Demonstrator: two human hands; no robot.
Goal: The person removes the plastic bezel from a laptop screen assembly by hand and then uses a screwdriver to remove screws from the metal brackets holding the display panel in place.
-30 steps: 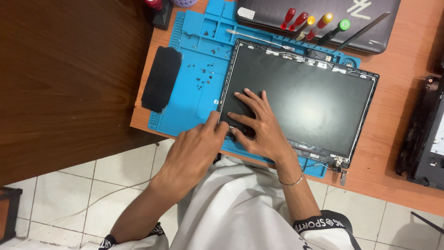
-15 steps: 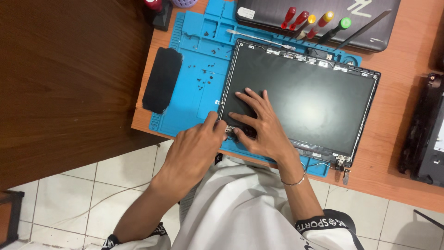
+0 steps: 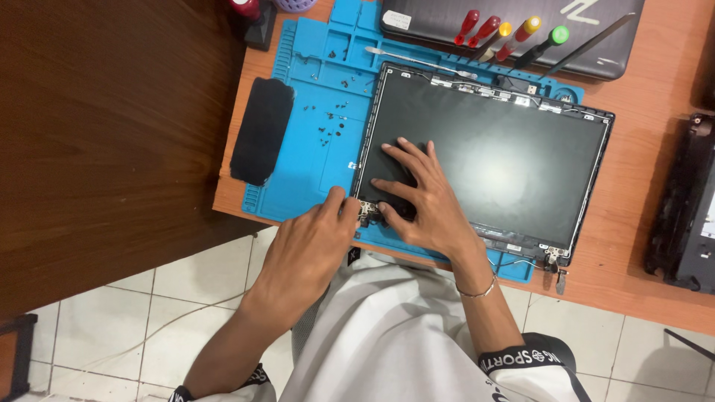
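Note:
A bare laptop screen panel (image 3: 514,156) in its dark frame lies face up on a blue repair mat (image 3: 313,160). My right hand (image 3: 428,205) rests flat on the panel's near left part, fingers spread, holding nothing. My left hand (image 3: 309,249) is at the panel's near left corner, with its fingertips pinched on the small metal hinge (image 3: 366,214) there. The right hinge (image 3: 553,259) sticks out at the near right corner.
Several loose screws (image 3: 331,123) lie on the mat beside a black oblong pad (image 3: 261,130). Screwdrivers with coloured handles (image 3: 506,33) and a metal pry tool (image 3: 417,59) rest at the back on a closed laptop (image 3: 417,22). Another dark laptop part (image 3: 689,208) sits at the right.

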